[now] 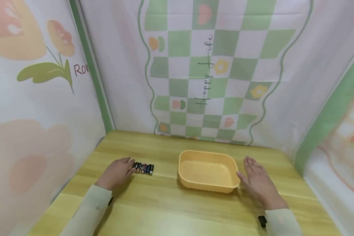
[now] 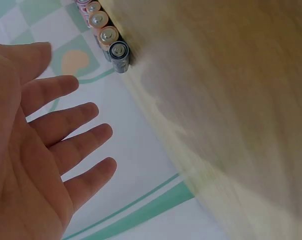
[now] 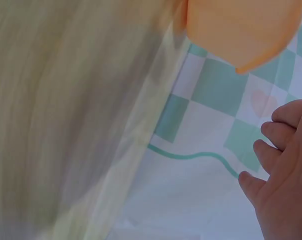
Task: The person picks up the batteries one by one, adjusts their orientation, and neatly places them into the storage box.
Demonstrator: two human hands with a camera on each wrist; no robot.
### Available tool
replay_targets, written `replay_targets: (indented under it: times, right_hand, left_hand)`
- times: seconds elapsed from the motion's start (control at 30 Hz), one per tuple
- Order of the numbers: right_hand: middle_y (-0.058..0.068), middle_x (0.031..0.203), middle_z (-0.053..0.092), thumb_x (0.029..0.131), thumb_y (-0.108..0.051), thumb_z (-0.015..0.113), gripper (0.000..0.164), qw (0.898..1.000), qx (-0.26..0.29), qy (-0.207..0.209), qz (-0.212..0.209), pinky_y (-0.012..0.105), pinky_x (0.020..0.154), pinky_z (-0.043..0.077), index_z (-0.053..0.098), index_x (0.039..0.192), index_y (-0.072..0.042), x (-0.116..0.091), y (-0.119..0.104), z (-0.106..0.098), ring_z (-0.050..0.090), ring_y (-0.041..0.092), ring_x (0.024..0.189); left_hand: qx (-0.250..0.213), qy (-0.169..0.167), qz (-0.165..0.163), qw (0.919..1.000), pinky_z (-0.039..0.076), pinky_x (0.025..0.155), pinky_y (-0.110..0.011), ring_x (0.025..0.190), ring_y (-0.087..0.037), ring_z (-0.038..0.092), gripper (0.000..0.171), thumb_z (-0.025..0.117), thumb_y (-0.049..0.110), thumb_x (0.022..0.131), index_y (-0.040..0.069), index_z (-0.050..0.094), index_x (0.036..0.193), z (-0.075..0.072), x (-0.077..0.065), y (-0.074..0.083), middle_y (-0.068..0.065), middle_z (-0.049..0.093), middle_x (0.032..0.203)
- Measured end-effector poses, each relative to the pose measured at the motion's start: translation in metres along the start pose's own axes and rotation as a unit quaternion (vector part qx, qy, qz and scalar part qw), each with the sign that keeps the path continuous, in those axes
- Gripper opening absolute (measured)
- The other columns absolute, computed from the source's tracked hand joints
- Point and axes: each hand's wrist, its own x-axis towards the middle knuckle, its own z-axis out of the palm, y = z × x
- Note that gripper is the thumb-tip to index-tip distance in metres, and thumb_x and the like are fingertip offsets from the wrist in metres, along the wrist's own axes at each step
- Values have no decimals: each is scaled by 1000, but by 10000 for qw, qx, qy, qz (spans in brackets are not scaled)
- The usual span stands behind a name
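Several batteries (image 1: pixel 144 168) lie side by side in a row on the left part of the table. My left hand (image 1: pixel 118 171) is at the row's left end, its fingers spread and loosely bent. In the left wrist view, a gap shows between that hand (image 2: pixel 41 150) and the batteries' ends (image 2: pixel 109 36). A yellow plastic basin (image 1: pixel 207 187) sits right of the batteries, and no contents show in it. Beside its right end is my right hand (image 1: pixel 259 182), with fingers extended and holding nothing. The right wrist view shows the same hand (image 3: pixel 286 170) apart from the basin (image 3: pixel 241 30).
The wood-grain table (image 1: pixel 165 209) stands against a hanging cloth (image 1: pixel 206 85) with a green and white check print. More printed cloth (image 1: pixel 41 108) hangs along the left side, and another cloth (image 1: pixel 348 141) along the right.
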Motion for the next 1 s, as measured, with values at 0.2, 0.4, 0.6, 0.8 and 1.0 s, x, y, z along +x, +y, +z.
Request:
replay_targets:
  times: [0.2, 0.4, 0.6, 0.8, 1.0]
  right_hand:
    - [31, 152, 21, 105, -42, 37, 70, 9998, -9, -61, -186, 61, 113, 16, 25, 145, 14, 7, -1, 7, 18, 47, 140]
    - [32, 152, 21, 104, -42, 40, 71, 9990, 17, -153, -419, 60, 112, 20, 27, 143, 16, 9, -1, 14, 20, 48, 139]
    - [30, 153, 20, 104, -43, 39, 71, 9986, 94, -211, -476, 57, 114, 17, 27, 144, 15, 12, -4, 15, 19, 47, 140]
    - [29, 154, 19, 104, -45, 39, 73, 9983, 194, -355, -430, 59, 113, 19, 26, 145, 13, 15, -5, 18, 18, 45, 141]
    - [27, 153, 25, 103, -45, 42, 71, 9979, 295, -264, -520, 59, 111, 23, 30, 145, 12, 17, -7, 20, 22, 44, 140]
  left_hand:
    - [11, -72, 18, 10000, 47, 97, -53, 112, -40, 58, 35, 59, 27, 99, 1, 63, 122, 0, 2, -5, -24, 59, 126]
    - [-105, -207, -101, 9997, 48, 96, -53, 110, -39, 60, 35, 59, 22, 98, -3, 63, 122, -3, -2, -7, -22, 62, 121]
    - [-146, -205, -201, 9995, 49, 95, -52, 108, -38, 60, 34, 58, 21, 98, -3, 62, 122, -1, 1, -12, -21, 63, 120]
    - [-245, -238, -182, 9993, 55, 83, -47, 91, -30, 65, 20, 59, 19, 97, 3, 68, 104, 3, 10, -15, -11, 68, 99]
    - [-404, -204, -330, 9984, 56, 74, -45, 79, -24, 64, 12, 61, 16, 95, 7, 68, 93, 6, 19, -16, -5, 66, 85]
